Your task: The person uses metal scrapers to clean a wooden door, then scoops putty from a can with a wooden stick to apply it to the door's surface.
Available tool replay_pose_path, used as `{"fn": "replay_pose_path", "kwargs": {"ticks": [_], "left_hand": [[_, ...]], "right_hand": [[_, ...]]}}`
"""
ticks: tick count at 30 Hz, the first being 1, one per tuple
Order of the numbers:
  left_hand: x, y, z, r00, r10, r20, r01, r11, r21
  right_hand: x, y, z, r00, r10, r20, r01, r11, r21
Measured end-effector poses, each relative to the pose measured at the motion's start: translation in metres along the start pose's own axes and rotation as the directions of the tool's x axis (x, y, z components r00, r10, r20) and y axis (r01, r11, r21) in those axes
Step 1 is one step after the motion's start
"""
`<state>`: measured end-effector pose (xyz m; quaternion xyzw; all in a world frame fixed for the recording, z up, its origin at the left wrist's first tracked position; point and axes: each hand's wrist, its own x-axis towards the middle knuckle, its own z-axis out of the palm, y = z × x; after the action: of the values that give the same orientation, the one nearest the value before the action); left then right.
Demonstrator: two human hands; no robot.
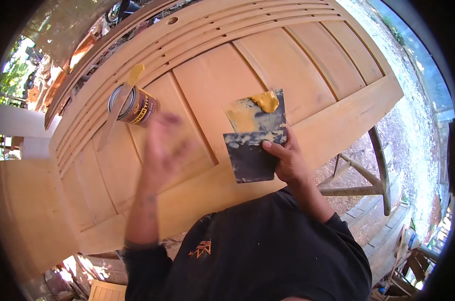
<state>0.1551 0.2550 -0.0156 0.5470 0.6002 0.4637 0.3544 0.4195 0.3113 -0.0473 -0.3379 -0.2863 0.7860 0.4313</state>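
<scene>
My right hand (286, 161) grips two flat dark blades together: a lower dark scraper (249, 159) and an upper putty blade (257, 117) smeared with yellow filler, a lump of it at its top edge. My left hand (162, 150) is blurred, fingers apart and holding nothing, hovering over the wooden door panel (212, 80) just below an open can of filler (135, 105). A wooden stir stick (118, 108) tipped with yellow filler rests across the can's mouth.
The panelled door lies flat on a wooden sawhorse (373, 175), whose legs show at the right. Gravel ground (413, 115) is beyond it. A pale board (22, 210) sits at the left. Timber and clutter lie at the bottom edges.
</scene>
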Motion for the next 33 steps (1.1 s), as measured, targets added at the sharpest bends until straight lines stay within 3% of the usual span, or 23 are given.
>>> {"fn": "replay_pose_path", "kwargs": {"ticks": [1, 3, 6, 9, 12, 15, 16, 19, 20, 23, 25, 28, 30, 33], "left_hand": [[-0.023, 0.011, 0.027, 0.943, -0.281, 0.178, 0.33, 0.725, -0.605], [-0.053, 0.001, 0.059, 0.907, -0.228, 0.354, 0.409, 0.673, -0.616], [-0.072, -0.002, 0.09, 0.939, -0.297, 0.174, 0.327, 0.608, -0.723], [-0.078, 0.006, 0.079, 0.888, -0.452, 0.086, 0.367, 0.583, -0.725], [-0.084, -0.004, 0.06, 0.913, -0.407, -0.036, 0.089, 0.285, -0.954], [-0.095, 0.004, 0.026, 0.933, -0.361, -0.006, 0.018, 0.063, -0.998], [-0.097, -0.002, 0.022, 0.929, -0.369, -0.01, 0.011, 0.055, -0.998], [-0.099, -0.011, 0.018, 0.934, -0.355, 0.043, 0.124, 0.207, -0.97], [-0.1, -0.012, 0.015, 0.941, -0.335, 0.052, 0.111, 0.161, -0.981], [-0.112, -0.019, -0.004, 0.904, -0.403, -0.143, 0.004, 0.342, -0.94], [-0.119, -0.009, -0.03, 0.919, -0.294, -0.264, -0.038, 0.6, -0.799], [-0.135, -0.007, -0.063, 0.926, -0.212, -0.312, 0.124, 0.953, -0.277], [-0.132, 0.002, -0.071, 0.95, -0.166, -0.265, 0.22, 0.957, 0.187], [-0.119, 0.002, -0.067, 0.97, -0.238, 0.041, 0.134, 0.67, 0.73]], "right_hand": [[0.001, 0.004, 0.006, 0.999, -0.029, -0.021, 0.029, 1.0, 0.005], [0.0, 0.007, 0.022, 0.998, -0.066, 0.023, 0.065, 0.997, 0.034], [-0.002, 0.019, 0.032, 0.996, -0.078, 0.053, 0.077, 0.997, 0.03], [-0.005, 0.024, 0.044, 0.997, -0.062, 0.052, 0.058, 0.996, 0.065], [-0.008, 0.025, 0.05, 0.998, -0.047, 0.03, 0.042, 0.986, 0.16], [-0.015, 0.016, 0.052, 0.992, -0.062, 0.11, 0.051, 0.994, 0.097], [-0.016, 0.017, 0.051, 0.993, -0.052, 0.104, 0.044, 0.996, 0.082], [-0.017, 0.02, 0.051, 0.995, -0.017, 0.103, 0.014, 0.999, 0.032], [-0.018, 0.021, 0.05, 0.995, -0.011, 0.098, 0.01, 1.0, 0.015], [-0.019, 0.023, 0.047, 0.999, -0.028, 0.044, 0.029, 0.999, -0.021], [-0.019, 0.022, 0.035, 0.999, -0.019, 0.029, 0.02, 0.998, -0.056], [-0.015, 0.023, 0.019, 1.0, -0.025, 0.001, 0.025, 0.989, -0.148], [-0.011, 0.024, 0.014, 0.997, -0.053, -0.051, 0.039, 0.968, -0.249], [0.003, 0.023, 0.0, 0.988, -0.115, -0.107, 0.068, 0.926, -0.372]]}}
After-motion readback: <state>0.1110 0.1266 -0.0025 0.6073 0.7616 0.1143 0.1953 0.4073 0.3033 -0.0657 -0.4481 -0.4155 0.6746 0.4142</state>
